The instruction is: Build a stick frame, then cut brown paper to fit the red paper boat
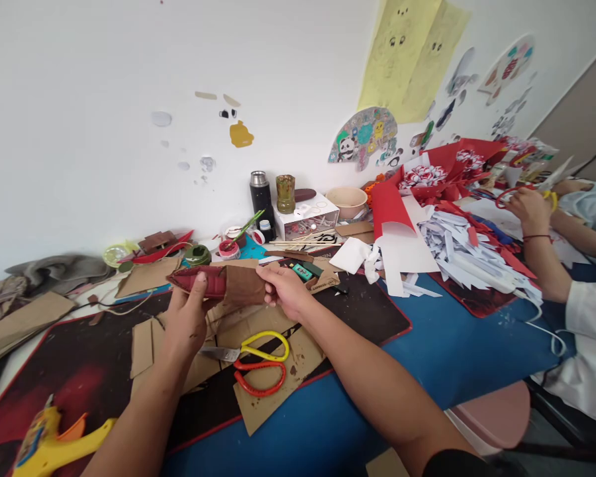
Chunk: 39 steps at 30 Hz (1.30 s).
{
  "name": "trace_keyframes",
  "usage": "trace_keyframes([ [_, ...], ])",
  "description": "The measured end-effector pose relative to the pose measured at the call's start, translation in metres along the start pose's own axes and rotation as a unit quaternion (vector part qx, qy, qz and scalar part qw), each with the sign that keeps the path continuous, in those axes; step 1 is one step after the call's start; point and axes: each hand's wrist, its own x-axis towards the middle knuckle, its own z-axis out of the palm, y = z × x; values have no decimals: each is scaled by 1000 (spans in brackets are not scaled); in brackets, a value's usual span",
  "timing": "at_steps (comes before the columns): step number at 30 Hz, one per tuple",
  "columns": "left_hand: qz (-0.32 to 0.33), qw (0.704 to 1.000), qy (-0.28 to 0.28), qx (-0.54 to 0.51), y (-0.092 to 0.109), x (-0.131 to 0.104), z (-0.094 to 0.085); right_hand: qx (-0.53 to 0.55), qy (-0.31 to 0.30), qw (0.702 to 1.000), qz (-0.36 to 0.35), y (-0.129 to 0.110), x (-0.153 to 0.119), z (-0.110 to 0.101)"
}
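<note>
Over the middle of the table, a dark red, padded-looking piece [211, 281] with a brown edge is held in my left hand [191, 318], the thumb pressed on its top. A flat brown sheet [243, 285] lies against its right end. My right hand [288, 291] pinches that sheet at its right edge. Whether the two pieces are joined, I cannot tell. Below my hands, scissors [261, 361] with one yellow and one red handle rest on stained cardboard [298, 361]. A yellow glue gun [54, 440] lies at the lower left, beside my left forearm.
Along the wall stand a black thermos [261, 199], a green-brown cup [285, 193], a white drawer box [310, 215] and a beige bowl [346, 201]. White paper strips [457, 242] pile up on the right. There, another person's hand [526, 205] holds red-and-yellow scissors.
</note>
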Motion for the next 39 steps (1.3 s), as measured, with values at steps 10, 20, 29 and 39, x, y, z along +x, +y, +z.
trace_keyframes([
  [10,29,989,-138,50,4,0,3,-27,29,998,-43,2,3,1],
  [20,38,993,-91,65,12,-2,8,-204,31,970,-125,8,4,-4],
  [29,17,989,-138,59,12,1,0,-344,72,891,-288,-2,-1,-7],
  [39,-5,988,-148,45,13,-1,1,-396,-46,868,-294,-8,-12,1],
])
